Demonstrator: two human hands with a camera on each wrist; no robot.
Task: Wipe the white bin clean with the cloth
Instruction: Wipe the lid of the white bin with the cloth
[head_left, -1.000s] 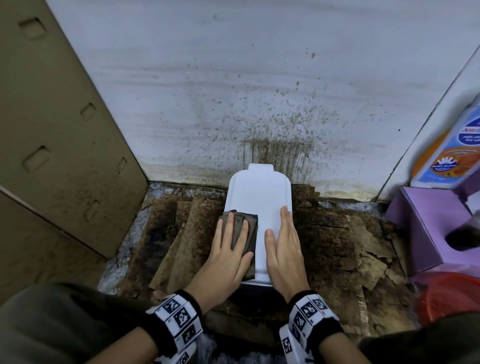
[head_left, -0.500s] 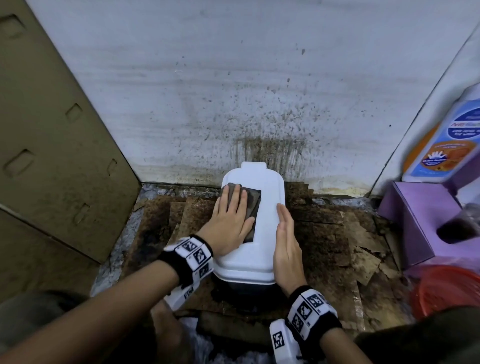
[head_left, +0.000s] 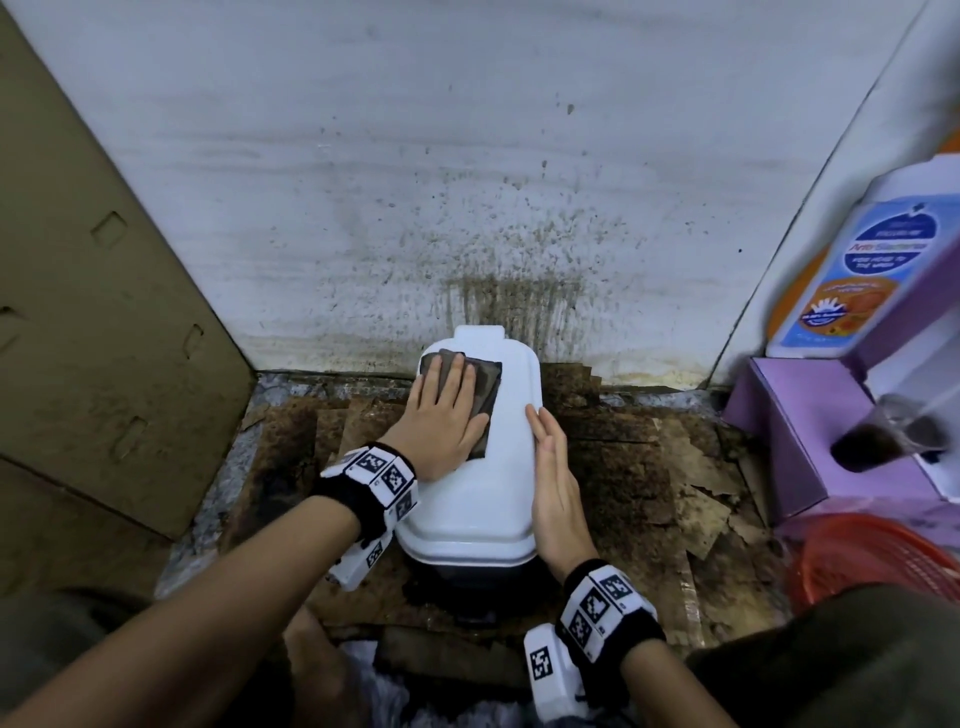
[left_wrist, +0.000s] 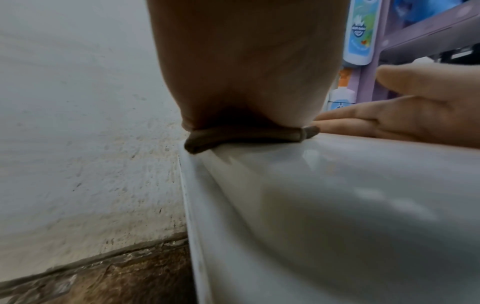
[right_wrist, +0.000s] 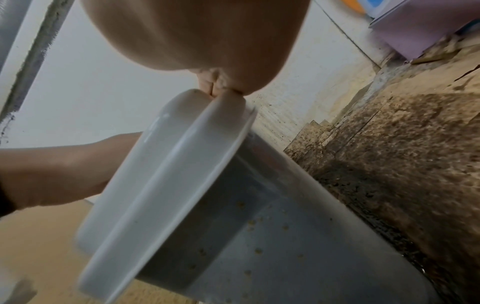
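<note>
The white bin (head_left: 501, 483) stands on the floor against the stained wall, its lid shut. A folded dark grey cloth (head_left: 485, 382) lies on the far left part of the lid, and my left hand (head_left: 441, 415) presses it down with flat, straight fingers. In the left wrist view the cloth (left_wrist: 246, 136) shows as a folded edge under my palm on the bin lid (left_wrist: 337, 205). My right hand (head_left: 556, 478) lies flat along the lid's right edge, fingers straight. The right wrist view shows the bin's side (right_wrist: 233, 236) speckled with small brown spots.
A brown cardboard panel (head_left: 93, 322) leans at the left. Dirty cardboard sheets (head_left: 649, 467) cover the floor. A purple shelf unit (head_left: 810, 431) with an orange and blue bottle (head_left: 852, 270) stands at the right, a red basket (head_left: 872, 566) in front of it.
My left hand has slid the cloth from the near part of the lid to its far left part. My right hand has shifted from the lid's top to its right edge.
</note>
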